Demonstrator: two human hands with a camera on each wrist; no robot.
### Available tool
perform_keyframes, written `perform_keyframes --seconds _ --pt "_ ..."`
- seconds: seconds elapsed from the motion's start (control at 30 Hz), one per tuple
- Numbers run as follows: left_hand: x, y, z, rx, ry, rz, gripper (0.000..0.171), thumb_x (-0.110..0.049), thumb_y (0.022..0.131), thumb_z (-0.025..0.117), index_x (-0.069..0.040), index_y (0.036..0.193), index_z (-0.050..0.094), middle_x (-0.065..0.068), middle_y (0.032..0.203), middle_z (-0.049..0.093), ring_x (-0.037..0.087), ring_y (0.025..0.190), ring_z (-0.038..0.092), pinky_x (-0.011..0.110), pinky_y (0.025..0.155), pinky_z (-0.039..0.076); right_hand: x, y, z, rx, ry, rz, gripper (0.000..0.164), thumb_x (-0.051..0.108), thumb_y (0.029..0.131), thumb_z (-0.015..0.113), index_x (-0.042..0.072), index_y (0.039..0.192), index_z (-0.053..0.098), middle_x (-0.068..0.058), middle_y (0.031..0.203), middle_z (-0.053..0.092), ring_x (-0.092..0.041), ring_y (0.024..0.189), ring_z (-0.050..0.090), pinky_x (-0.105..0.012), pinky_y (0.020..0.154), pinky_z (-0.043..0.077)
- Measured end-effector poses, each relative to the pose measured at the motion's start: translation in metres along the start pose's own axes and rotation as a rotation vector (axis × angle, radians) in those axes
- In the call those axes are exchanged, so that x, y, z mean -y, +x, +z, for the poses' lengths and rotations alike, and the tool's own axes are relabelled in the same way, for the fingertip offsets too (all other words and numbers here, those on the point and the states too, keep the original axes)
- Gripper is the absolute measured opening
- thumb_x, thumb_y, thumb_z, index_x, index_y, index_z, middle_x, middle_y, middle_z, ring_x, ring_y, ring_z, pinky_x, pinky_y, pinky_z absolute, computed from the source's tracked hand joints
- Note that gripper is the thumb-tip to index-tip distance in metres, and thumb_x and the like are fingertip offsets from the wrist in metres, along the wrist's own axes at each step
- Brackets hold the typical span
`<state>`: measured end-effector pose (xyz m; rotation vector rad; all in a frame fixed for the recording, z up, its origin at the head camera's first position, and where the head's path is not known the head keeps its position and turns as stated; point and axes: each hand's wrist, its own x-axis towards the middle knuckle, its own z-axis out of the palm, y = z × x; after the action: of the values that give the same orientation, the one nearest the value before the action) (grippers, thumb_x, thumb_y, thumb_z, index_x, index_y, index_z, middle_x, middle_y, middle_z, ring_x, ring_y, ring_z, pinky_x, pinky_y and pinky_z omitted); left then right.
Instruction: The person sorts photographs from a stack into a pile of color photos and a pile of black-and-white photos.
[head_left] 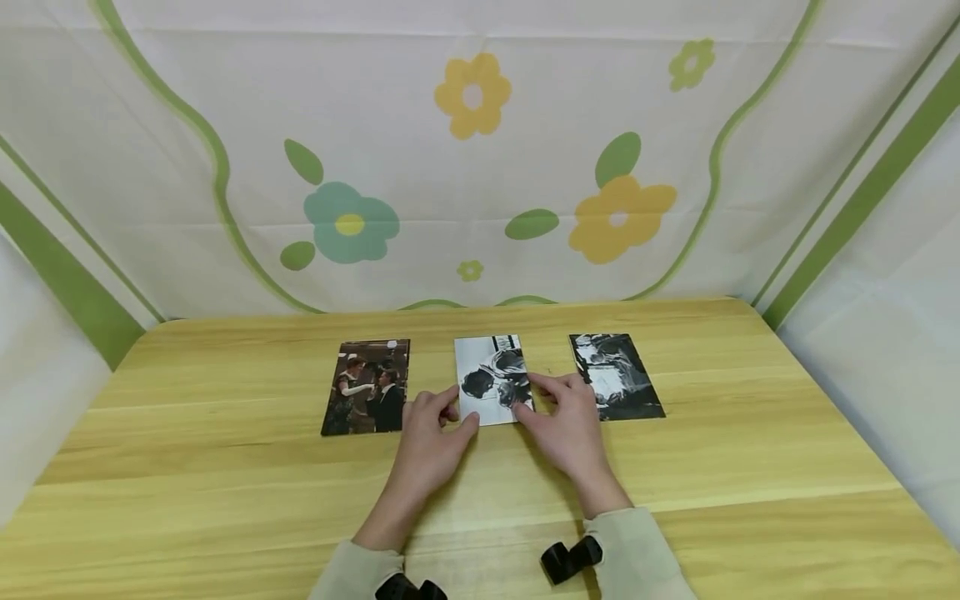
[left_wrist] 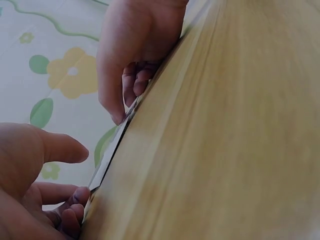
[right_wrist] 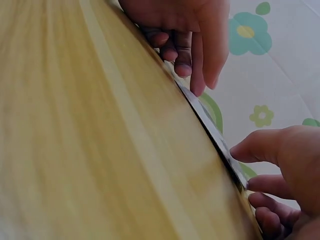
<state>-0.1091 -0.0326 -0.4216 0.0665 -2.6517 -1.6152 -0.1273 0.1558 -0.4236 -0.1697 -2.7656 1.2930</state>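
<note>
A black-and-white picture card [head_left: 483, 392] lies on the wooden table between my two hands. My left hand [head_left: 429, 442] is at its left edge, index fingertip against the side, thumb raised off the surface near the lower left corner. From the other side, my right hand [head_left: 566, 429] touches it with straight fingers: the thumb [right_wrist: 255, 147] rests on the face near the lower right, the index finger on the right edge. In the left wrist view the card [left_wrist: 109, 152] appears nearly edge-on, flat to the table.
A dark colour picture card [head_left: 367, 387] lies left of my left hand, and another black-and-white card [head_left: 622, 383] lies partly behind my right hand. The table [head_left: 225, 517] meets a white flowered cloth [head_left: 472, 183] at the back. Black straps [head_left: 570, 558] show at the wrists.
</note>
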Motion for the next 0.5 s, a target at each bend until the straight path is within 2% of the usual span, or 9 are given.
perform_keyframes --seconds 0.23,0.5 --pt "-0.0011 -0.0002 -0.0007 -0.005 -0.026 -0.040 0.054 -0.018 0.095 0.077 0.003 0.143 0.066 0.008 0.102 0.059 0.022 0.100 0.043 0.033 0.085 0.038 0.0019 0.0003 0.0009 -0.002 0.039 0.025 0.055 0.022 0.090 0.084 0.014 0.142 0.071 -0.011 0.125 0.063 -0.029 0.118 0.056 -0.048 0.103 0.047" --pt "-0.0059 -0.0022 0.0010 -0.050 -0.089 -0.033 0.054 -0.016 0.094 0.077 0.002 0.144 0.066 0.011 0.108 0.062 0.022 0.102 0.048 0.035 0.089 0.043 0.0078 0.0005 -0.0022 -0.019 0.072 0.006 0.054 0.017 0.089 0.083 0.010 0.142 0.070 -0.011 0.118 0.066 -0.027 0.109 0.061 -0.044 0.099 0.050"
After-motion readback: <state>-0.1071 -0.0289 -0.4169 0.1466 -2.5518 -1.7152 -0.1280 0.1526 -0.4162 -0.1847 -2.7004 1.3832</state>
